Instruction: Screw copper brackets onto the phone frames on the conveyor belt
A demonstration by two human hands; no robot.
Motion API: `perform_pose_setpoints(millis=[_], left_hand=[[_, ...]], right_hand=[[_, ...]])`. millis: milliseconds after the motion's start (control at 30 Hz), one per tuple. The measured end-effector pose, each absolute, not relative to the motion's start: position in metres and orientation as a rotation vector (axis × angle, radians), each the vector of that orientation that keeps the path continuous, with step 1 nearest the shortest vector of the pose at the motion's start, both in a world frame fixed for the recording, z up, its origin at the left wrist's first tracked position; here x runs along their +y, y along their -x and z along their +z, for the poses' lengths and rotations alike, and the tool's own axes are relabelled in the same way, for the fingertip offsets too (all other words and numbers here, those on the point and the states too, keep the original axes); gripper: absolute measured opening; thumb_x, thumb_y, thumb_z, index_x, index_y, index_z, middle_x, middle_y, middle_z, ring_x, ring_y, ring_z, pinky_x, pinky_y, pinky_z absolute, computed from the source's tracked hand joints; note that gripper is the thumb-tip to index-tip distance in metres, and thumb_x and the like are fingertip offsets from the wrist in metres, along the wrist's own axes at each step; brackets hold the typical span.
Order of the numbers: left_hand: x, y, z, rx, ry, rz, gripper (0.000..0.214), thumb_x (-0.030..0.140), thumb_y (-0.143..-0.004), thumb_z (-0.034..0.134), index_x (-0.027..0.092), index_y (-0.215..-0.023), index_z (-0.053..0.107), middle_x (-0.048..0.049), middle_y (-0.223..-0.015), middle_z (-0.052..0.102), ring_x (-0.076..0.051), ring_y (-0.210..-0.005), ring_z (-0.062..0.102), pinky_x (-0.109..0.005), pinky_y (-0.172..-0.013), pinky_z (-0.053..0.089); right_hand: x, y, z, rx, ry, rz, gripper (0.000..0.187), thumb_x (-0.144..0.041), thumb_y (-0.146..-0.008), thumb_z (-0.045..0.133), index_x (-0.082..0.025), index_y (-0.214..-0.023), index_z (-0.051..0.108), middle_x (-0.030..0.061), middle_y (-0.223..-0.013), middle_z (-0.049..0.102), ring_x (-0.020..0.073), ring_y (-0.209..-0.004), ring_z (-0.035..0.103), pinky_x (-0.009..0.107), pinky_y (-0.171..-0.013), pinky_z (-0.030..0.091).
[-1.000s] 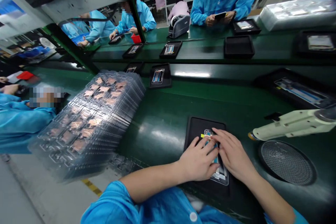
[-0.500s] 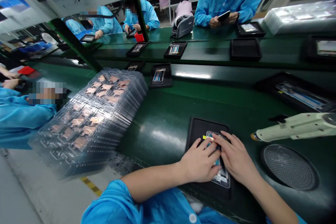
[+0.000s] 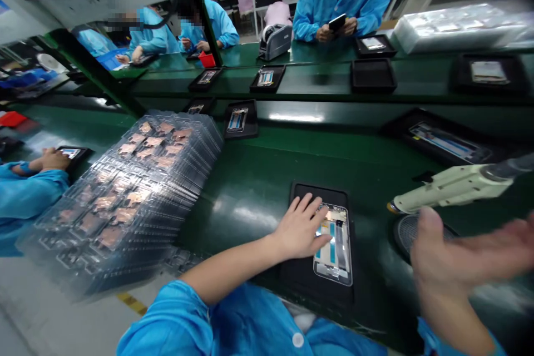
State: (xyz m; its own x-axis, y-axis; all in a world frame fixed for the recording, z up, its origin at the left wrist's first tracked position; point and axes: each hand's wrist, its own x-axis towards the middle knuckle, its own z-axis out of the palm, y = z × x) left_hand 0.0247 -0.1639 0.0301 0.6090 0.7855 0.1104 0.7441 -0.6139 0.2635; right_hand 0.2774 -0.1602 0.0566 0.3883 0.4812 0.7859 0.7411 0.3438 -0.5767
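A phone frame [image 3: 340, 258] with blue strips and a silvery edge lies in a black tray [image 3: 319, 190] in front of me. My left hand [image 3: 298, 228] rests over the frame's left side and the tray's edge, its fingers spread and no object in them. Off to the right, my right hand [image 3: 454, 258] is raised, thumb up and fingers stretched out, smeared by motion at the tips. It holds nothing that I can see. Nearest to it is a pale green tool [image 3: 450, 189] with a yellowish tip, above a round mesh disc [image 3: 403, 233] partly hidden by the hand.
At left stands a tall stack of clear plastic trays [image 3: 167, 178] holding copper-coloured pieces. Several black trays with phone frames line the far belt, one black tray [image 3: 438, 136] at right. A tape dispenser [image 3: 275, 41] and co-workers in blue [image 3: 342, 0] are beyond.
My right hand has left the phone frame and swung right and up toward the green tool. My left hand has slid toward the frame's left side, uncovering more of it. The view has shifted slightly.
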Motion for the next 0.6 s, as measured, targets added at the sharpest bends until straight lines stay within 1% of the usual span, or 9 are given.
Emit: perform_pose_setpoints(millis=[33,67,100,167,233,300,367,433,600], left_hand=[[-0.158,-0.026,0.028,1.272,-2.654,0.302,0.065,0.057,-0.101,0.05,0.014,-0.151,0.047,-0.0137,-0.162,0.041,-0.035,-0.154,0.029,-0.054,-0.124,0.031],[-0.152,-0.028,0.026,1.259,-2.669,0.286,0.066,0.057,-0.102,0.049,0.013,-0.151,0.047,-0.0146,-0.162,0.041,-0.035,-0.154,0.03,-0.054,-0.124,0.031],[-0.147,-0.031,0.024,1.24,-2.684,0.276,0.067,0.057,-0.103,0.048,0.012,-0.151,0.047,-0.0151,-0.161,0.041,-0.034,-0.153,0.032,-0.054,-0.124,0.031],[-0.141,-0.038,0.022,1.198,-2.71,0.267,0.066,0.056,-0.103,0.048,0.012,-0.151,0.048,-0.015,-0.161,0.042,-0.033,-0.152,0.035,-0.053,-0.124,0.031],[-0.137,-0.044,0.021,1.162,-2.726,0.27,0.064,0.056,-0.103,0.048,0.013,-0.151,0.049,-0.014,-0.16,0.044,-0.032,-0.152,0.036,-0.052,-0.123,0.032],[-0.135,-0.047,0.02,1.146,-2.734,0.283,0.063,0.056,-0.103,0.048,0.014,-0.151,0.049,-0.0132,-0.16,0.044,-0.032,-0.152,0.036,-0.052,-0.123,0.032],[-0.135,-0.047,0.02,1.144,-2.739,0.294,0.062,0.055,-0.104,0.046,0.014,-0.151,0.049,-0.0134,-0.16,0.044,-0.031,-0.152,0.035,-0.052,-0.123,0.032],[-0.135,-0.047,0.02,1.143,-2.746,0.297,0.062,0.055,-0.104,0.045,0.014,-0.151,0.049,-0.0137,-0.16,0.044,-0.031,-0.152,0.035,-0.052,-0.123,0.031],[-0.135,-0.044,0.021,1.12,-2.753,0.288,0.062,0.055,-0.105,0.044,0.013,-0.15,0.049,-0.0135,-0.16,0.043,-0.031,-0.152,0.035,-0.05,-0.124,0.03]], right_hand=[[-0.149,-0.283,0.061,-1.218,1.31,-0.113,0.101,-0.045,-0.072,0.088,-0.034,-0.157,0.035,0.0136,-0.157,0.036,0.0427,-0.145,0.037,0.068,-0.119,0.034],[-0.137,-0.288,0.065,-1.171,1.284,0.053,0.101,-0.046,-0.068,0.091,-0.026,-0.154,0.04,0.0181,-0.146,0.05,0.042,-0.133,0.052,0.065,-0.109,0.047],[-0.126,-0.293,0.067,-1.16,1.296,0.216,0.094,-0.048,-0.067,0.091,-0.019,-0.146,0.05,0.018,-0.128,0.063,0.0393,-0.116,0.064,0.061,-0.098,0.055],[-0.113,-0.299,0.071,-1.205,1.342,0.41,0.066,-0.046,-0.069,0.089,-0.013,-0.121,0.066,0.0122,-0.1,0.071,0.0315,-0.093,0.071,0.052,-0.09,0.06],[-0.109,-0.303,0.073,-1.223,1.368,0.412,0.041,-0.041,-0.072,0.083,-0.013,-0.098,0.07,0.0087,-0.088,0.071,0.0257,-0.082,0.071,0.045,-0.085,0.061],[-0.113,-0.306,0.074,-1.168,1.338,0.334,0.031,-0.038,-0.075,0.077,-0.014,-0.089,0.065,0.0077,-0.087,0.069,0.0221,-0.073,0.069,0.039,-0.073,0.061],[-0.117,-0.309,0.073,-1.098,1.281,0.259,0.028,-0.035,-0.075,0.073,-0.013,-0.089,0.062,0.0081,-0.085,0.068,0.0196,-0.063,0.066,0.034,-0.059,0.057],[-0.119,-0.314,0.071,-1.057,1.23,0.182,0.027,-0.031,-0.074,0.073,-0.012,-0.09,0.062,0.0085,-0.082,0.067,0.0181,-0.055,0.063,0.031,-0.05,0.052],[-0.113,-0.328,0.056,-1.032,1.18,0.073,0.027,-0.029,-0.077,0.072,-0.014,-0.097,0.061,0.0077,-0.081,0.066,0.0168,-0.05,0.06,0.03,-0.045,0.048]])
